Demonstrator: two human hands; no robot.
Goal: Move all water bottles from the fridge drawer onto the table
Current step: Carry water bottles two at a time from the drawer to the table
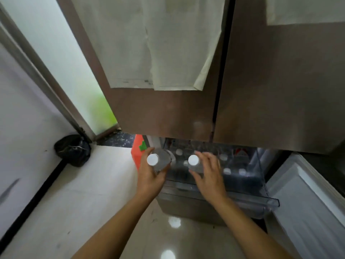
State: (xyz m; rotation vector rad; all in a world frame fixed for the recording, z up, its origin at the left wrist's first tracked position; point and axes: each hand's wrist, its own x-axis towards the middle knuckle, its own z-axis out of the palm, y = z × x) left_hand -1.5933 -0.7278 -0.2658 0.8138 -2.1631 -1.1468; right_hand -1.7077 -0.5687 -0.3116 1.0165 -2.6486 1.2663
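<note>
I look straight down at the pulled-out fridge drawer (268, 200). My left hand (151, 176) grips a clear water bottle with a white cap (152, 159), held upright above the drawer's left end. My right hand (209, 172) grips a second clear bottle with a white cap (193, 160) over the middle of the drawer. Several more white-capped bottles (226, 171) stand in the drawer to the right of my hands. The table is out of sight.
The brown fridge doors (168, 109) with white paper sheets hang above the drawer. A white freezer drawer (306, 202) stands open at the right. An orange container (137, 154) sits left of the drawer, and a black bag (72, 149) lies by the wall. Glossy floor lies below.
</note>
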